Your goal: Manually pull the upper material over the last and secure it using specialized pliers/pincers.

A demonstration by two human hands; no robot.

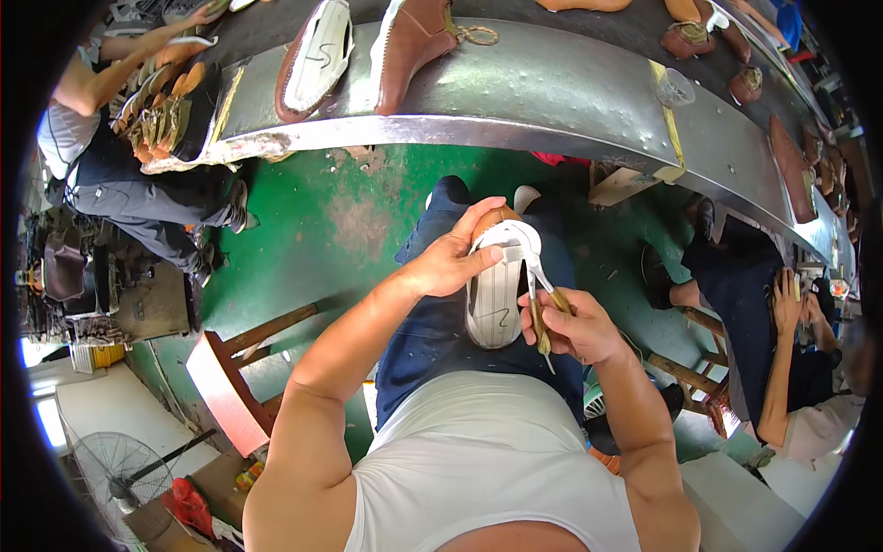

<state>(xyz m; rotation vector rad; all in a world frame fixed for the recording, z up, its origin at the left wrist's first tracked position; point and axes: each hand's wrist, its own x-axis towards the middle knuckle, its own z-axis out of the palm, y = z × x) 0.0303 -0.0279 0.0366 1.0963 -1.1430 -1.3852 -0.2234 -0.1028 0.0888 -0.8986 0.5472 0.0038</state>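
Observation:
A shoe lies sole-up over my lap, its pale sole marked in dark ink and some tan upper showing at the far end. My left hand grips it by that end, thumb across the sole and fingers round the tan part. In my right hand is a pair of pincers with a wide white metal head and brownish handles. The fingers wrap the handles, which are spread somewhat apart. The pincers' head rests at the shoe's far end, beside my left thumb; whether the jaws bite the upper is hidden.
Beyond my knees curves a metal-topped bench holding a brown shoe with a white sole, a brown boot and a clear cup. Co-workers are at left and right. A wooden stool and a fan stand left.

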